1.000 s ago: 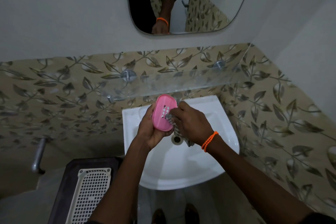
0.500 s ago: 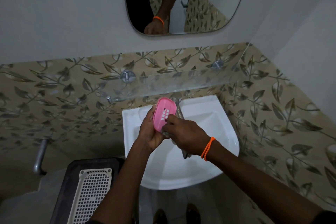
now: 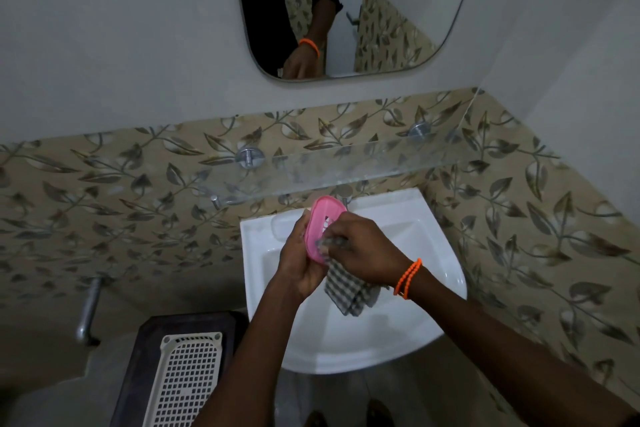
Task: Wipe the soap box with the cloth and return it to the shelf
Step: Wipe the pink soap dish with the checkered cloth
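Note:
A pink oval soap box (image 3: 323, 218) with small drain holes stands tilted on edge over the sink. My left hand (image 3: 300, 262) grips it from the left and below. My right hand (image 3: 363, 250) presses a grey checked cloth (image 3: 348, 289) against the box's lower face, and the rest of the cloth hangs below my fingers. A clear glass shelf (image 3: 346, 166) on two metal pegs runs along the tiled wall just above and behind the box.
A white sink (image 3: 429, 305) lies under both hands. A white perforated tray (image 3: 188, 381) rests on a dark stool at lower left. A metal pipe (image 3: 88, 308) sticks out of the left wall. A mirror (image 3: 381, 10) hangs above the shelf.
My right hand with the cloth has slid down from the box's middle to its lower end. More of the cloth now hangs below. The box has stayed in my left hand.

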